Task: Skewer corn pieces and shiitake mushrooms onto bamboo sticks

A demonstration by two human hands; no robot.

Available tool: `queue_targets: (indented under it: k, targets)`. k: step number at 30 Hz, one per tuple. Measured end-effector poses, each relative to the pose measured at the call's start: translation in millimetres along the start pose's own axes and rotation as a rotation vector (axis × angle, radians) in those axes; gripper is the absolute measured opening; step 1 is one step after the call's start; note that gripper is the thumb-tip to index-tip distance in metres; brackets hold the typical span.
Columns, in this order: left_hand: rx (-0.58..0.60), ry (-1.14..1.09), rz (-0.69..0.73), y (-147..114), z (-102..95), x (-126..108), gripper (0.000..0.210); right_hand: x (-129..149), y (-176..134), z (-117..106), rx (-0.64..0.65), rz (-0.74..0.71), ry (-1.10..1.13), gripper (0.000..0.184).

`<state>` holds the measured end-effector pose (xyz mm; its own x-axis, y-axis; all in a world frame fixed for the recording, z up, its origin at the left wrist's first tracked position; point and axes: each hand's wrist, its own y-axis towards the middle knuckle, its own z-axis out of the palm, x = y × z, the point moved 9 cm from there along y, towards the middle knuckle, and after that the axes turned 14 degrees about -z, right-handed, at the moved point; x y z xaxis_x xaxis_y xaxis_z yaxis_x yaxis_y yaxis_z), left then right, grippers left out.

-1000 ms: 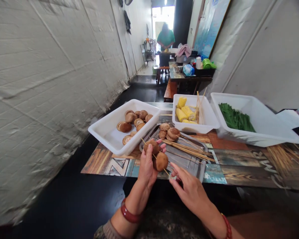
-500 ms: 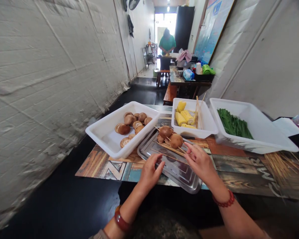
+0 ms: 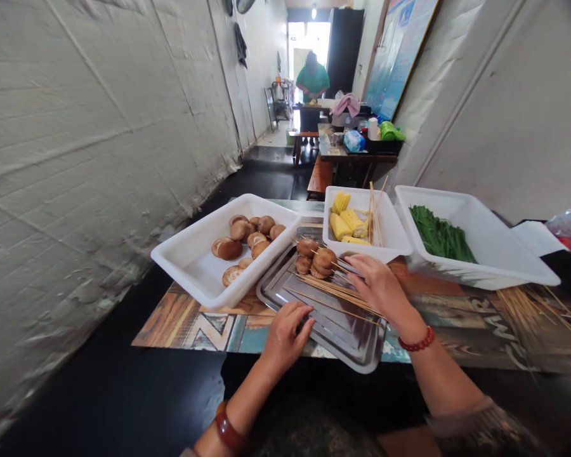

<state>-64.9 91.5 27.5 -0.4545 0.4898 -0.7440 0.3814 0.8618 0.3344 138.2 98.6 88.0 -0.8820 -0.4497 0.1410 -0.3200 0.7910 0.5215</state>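
Observation:
A metal tray lies at an angle on the table. At its far end several brown mushrooms sit bunched on skewers, with the stick ends pointing toward my right hand. Loose bamboo skewers lie across the tray on the near side of the mushrooms. My right hand hovers over the stick ends, its fingers stretched and apart; whether a fingertip touches a stick is unclear. At the tray's near left edge, my left hand is empty, thumb and fingers apart.
A white bin of loose mushrooms stands left of the tray. Behind it a smaller white bin holds corn pieces and skewers. Green leafy stalks fill part of another bin at right, near more skewers. A person stands far back.
The skewered mushrooms that my right hand held by the stick now rest lower beside the others on the tray. My right hand's fingers have loosened. My left hand has barely moved.

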Motion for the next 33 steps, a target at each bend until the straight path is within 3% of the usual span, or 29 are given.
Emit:
queue_targets:
  k: [3,5,7,10,16,20,24,27,33]
  targets:
    - [-0.009,0.01,0.029,1,0.4,-2,0.016,13,-16,-38,-0.206,0.025,0.054,0.026]
    - [-0.016,0.007,0.045,1,0.3,-2,0.016,27,-27,-48,-0.233,0.014,0.148,0.022]
    - [-0.019,0.007,0.057,1,0.5,-2,0.017,46,-36,-36,-0.105,-0.039,0.238,0.022]
    - [-0.01,0.008,0.07,1,1.4,-3,0.018,61,-49,2,0.134,-0.099,0.216,0.031]
    - [-0.018,0.037,0.072,-1,-0.2,-6,0.017,35,-51,51,0.207,0.028,-0.048,0.049]
    - [-0.013,0.077,0.064,-4,1.5,-5,0.018,36,-46,54,0.244,0.081,-0.128,0.045]
    - [-0.024,0.083,0.067,-6,1.4,-3,0.018,55,-45,44,0.226,0.02,-0.095,0.03]
    - [-0.019,0.081,0.068,-6,1.4,-3,0.019,65,-50,44,0.229,-0.007,-0.03,0.032]
    - [-0.002,0.066,0.038,-8,1.2,-1,0.018,60,-54,52,0.21,0.068,-0.012,0.024]
